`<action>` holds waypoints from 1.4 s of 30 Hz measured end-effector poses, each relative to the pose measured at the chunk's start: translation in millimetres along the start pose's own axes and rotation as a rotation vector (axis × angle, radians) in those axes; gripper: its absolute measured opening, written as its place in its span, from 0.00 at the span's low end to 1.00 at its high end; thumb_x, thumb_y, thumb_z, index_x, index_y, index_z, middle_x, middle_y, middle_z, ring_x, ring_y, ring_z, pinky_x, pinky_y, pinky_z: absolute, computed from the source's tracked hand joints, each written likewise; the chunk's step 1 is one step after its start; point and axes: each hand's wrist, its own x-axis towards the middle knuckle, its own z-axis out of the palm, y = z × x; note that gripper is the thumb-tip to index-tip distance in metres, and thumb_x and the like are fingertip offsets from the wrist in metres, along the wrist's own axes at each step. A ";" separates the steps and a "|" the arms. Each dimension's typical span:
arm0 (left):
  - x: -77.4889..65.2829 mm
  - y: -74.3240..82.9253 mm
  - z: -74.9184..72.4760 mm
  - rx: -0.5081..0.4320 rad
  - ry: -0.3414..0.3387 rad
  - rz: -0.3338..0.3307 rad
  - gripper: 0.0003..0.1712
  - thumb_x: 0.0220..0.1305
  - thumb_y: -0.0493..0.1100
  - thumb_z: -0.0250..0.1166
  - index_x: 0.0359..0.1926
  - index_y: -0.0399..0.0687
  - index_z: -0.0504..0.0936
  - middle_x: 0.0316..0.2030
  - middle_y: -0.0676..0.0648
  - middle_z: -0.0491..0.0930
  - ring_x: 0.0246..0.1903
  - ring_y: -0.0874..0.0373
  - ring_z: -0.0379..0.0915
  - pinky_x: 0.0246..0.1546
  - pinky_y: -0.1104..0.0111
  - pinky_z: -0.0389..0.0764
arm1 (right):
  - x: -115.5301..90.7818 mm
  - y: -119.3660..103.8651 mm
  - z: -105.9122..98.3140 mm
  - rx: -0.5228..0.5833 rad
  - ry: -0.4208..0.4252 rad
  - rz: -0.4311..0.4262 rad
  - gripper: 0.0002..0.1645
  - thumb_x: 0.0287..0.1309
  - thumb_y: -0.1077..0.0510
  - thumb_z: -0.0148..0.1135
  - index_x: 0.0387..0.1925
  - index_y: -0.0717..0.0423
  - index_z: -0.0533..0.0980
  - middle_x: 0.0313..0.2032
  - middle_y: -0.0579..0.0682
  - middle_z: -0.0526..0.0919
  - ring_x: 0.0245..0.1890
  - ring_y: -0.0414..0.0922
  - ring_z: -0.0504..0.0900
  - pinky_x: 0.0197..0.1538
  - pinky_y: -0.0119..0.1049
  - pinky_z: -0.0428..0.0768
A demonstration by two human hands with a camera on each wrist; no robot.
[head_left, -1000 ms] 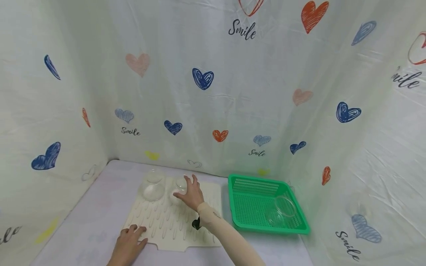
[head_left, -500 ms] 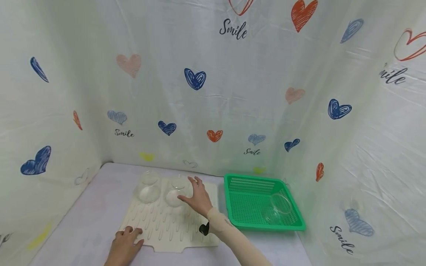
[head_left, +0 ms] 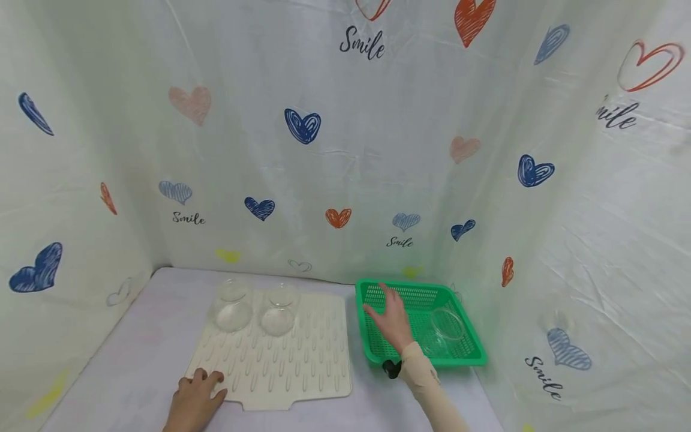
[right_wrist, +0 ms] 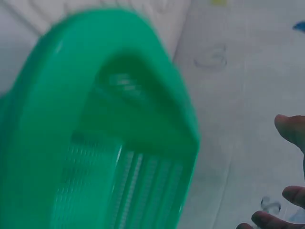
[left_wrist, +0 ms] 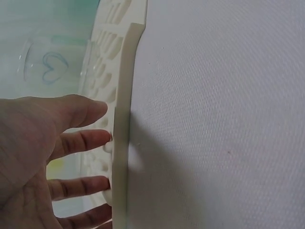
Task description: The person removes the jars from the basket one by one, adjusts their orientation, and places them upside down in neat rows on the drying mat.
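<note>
Right hand (head_left: 392, 320) spread, empty, above green plastic basket (head_left: 456, 362), left hand (head_left: 194, 396) relaxed, holding nothing, touching cream drying mat (head_left: 294, 366) at near left

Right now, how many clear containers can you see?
3 clear containers: the left one and middle one are on the cream mat; the right one is inside the green basket. Another nested inside might go unseen.
</note>
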 end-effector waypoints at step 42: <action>5.9 5.5 -1.4 0.033 -0.113 -0.053 0.23 0.52 0.58 0.64 0.41 0.47 0.76 0.33 0.42 0.67 0.29 0.42 0.65 0.26 0.51 0.72 | -17.4 110.1 -48.5 -0.103 0.431 0.201 0.70 0.34 0.42 0.74 0.70 0.50 0.38 0.56 0.67 0.65 0.53 0.64 0.64 0.49 0.60 0.62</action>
